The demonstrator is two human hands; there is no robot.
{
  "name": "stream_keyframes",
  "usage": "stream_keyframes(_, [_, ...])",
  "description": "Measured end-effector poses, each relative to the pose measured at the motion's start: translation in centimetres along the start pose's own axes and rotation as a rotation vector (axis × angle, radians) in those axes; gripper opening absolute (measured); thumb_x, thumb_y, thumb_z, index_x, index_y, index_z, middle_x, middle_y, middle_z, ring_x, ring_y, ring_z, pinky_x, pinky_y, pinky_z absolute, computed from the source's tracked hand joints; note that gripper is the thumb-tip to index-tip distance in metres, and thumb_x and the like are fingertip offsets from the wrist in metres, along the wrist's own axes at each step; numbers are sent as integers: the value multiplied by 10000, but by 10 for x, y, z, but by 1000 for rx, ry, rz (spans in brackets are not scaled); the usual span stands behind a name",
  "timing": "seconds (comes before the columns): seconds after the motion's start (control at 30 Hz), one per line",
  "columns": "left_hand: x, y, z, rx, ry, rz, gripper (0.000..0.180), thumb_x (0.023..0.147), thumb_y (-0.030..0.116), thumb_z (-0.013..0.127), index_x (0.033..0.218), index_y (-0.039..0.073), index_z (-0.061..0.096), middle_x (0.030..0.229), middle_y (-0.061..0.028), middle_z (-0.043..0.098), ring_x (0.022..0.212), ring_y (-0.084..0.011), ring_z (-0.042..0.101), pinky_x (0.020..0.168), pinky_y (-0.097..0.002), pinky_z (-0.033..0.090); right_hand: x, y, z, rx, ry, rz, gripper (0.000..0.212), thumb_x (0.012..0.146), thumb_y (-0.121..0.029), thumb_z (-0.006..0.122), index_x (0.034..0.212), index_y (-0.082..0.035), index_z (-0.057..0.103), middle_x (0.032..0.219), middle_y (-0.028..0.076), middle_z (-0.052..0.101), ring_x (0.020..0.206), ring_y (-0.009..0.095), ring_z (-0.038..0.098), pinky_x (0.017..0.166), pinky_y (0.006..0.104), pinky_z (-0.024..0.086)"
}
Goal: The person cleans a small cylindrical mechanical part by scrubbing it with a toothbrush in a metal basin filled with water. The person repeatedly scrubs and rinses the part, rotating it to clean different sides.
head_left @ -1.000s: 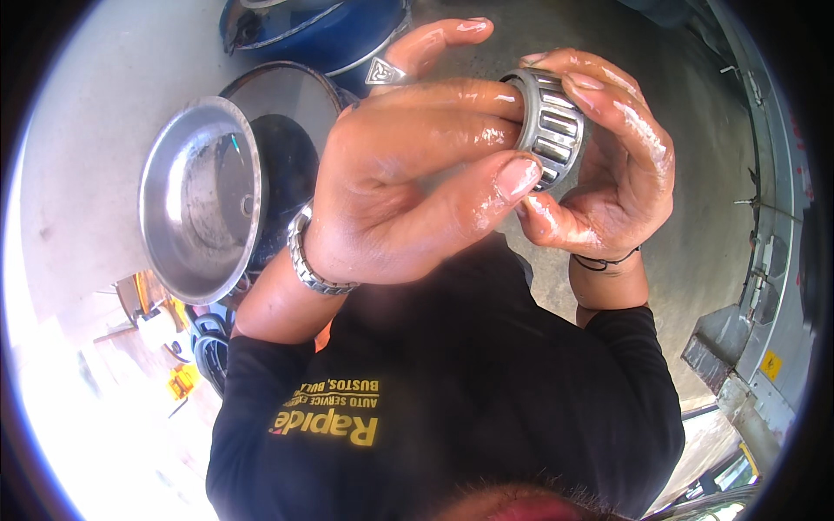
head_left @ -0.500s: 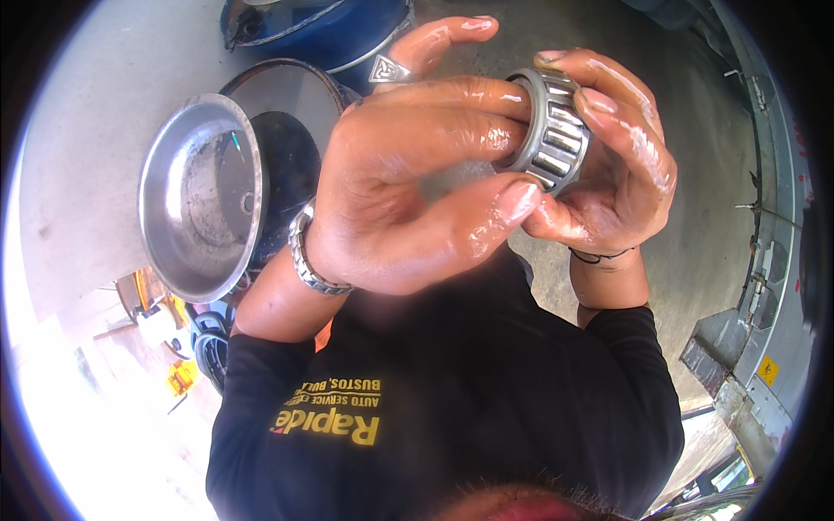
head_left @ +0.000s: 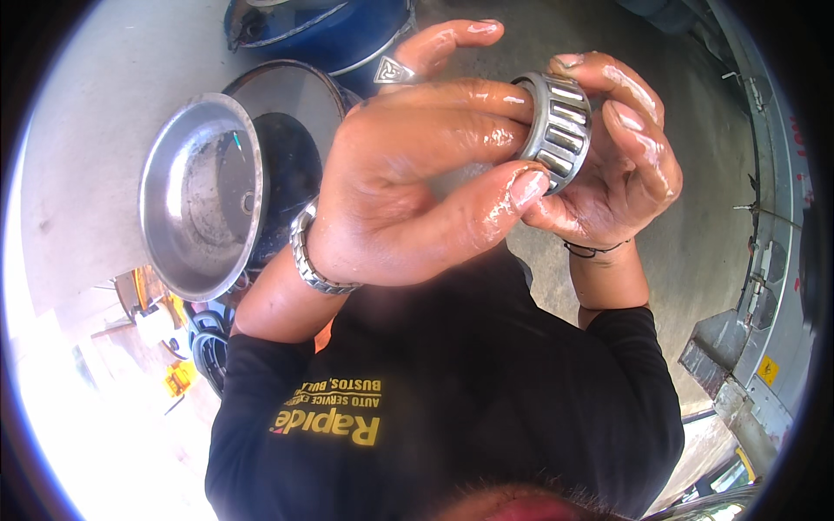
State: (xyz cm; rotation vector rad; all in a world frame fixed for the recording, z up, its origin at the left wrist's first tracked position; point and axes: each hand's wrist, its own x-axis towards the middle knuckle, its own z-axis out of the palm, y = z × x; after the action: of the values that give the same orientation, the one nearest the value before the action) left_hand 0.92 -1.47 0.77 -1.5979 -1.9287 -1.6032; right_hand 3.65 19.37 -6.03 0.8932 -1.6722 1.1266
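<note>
A steel tapered roller bearing (head_left: 563, 135) with rollers showing around its cage is held up between my hands. My left hand (head_left: 417, 169) has fingers inside the bearing's bore and the thumb against its lower rim. One finger with a silver ring sticks out above. My right hand (head_left: 630, 156) cups the bearing's far right side, the thumb near its bottom edge and the index finger by the top; another fingertip stands a little off the rollers. Both hands shine with grease or oil. Some fingertips in the bore are hidden.
To the left, a shallow metal bowl (head_left: 161, 204) sits by a dark round container (head_left: 291, 74). A blue tub (head_left: 369, 39) stands beyond them. Yellow and black items (head_left: 181, 378) lie at the lower left. Grey metal panels with latches (head_left: 764, 260) run along the right.
My right hand's fingers have loosened and lifted slightly off the rollers, shifting right. The bearing has turned a little and moved slightly right, with my left hand still gripping it.
</note>
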Motion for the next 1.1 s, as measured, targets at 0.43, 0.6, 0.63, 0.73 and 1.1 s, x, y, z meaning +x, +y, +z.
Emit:
stream_keyframes(0.43, [-9,20,13,-80,214,-134,170,741,31,754,906,14,717,940,-129,751,900,-282,724,1135,-540,357,20,-36,0,453,-10,778,898,776,-584,740,1318,103,541,1330,222,591,1201,271,615,1039,378,473])
stream_keyframes(0.6, [-15,-18,14,66,264,299,210,719,15,746,925,18,706,927,-127,747,872,-283,723,1135,-547,363,33,-49,5,446,-38,907,818,759,-491,771,1300,85,560,1288,199,603,1166,242,625,1009,356,488])
stream_keyframes(0.63, [-15,-27,14,100,266,424,217,718,15,744,931,17,705,926,-129,746,871,-285,722,1135,-549,362,33,-50,7,422,-30,876,808,756,-472,779,1302,82,559,1287,195,602,1166,241,624,1004,356,491])
stream_keyframes(0.73, [-22,-25,12,68,282,357,217,725,19,734,938,1,700,931,-147,746,886,-302,722,1141,-558,351,32,-49,9,407,-30,782,783,746,-407,808,1311,72,555,1300,185,593,1174,249,619,1005,366,494])
stream_keyframes(1.1, [-27,-12,-10,96,192,245,193,787,77,723,947,-29,712,967,-181,747,933,-321,722,1150,-564,331,37,-42,29,532,-16,464,817,721,-287,879,1361,52,501,1345,178,567,1219,273,599,1080,408,451])
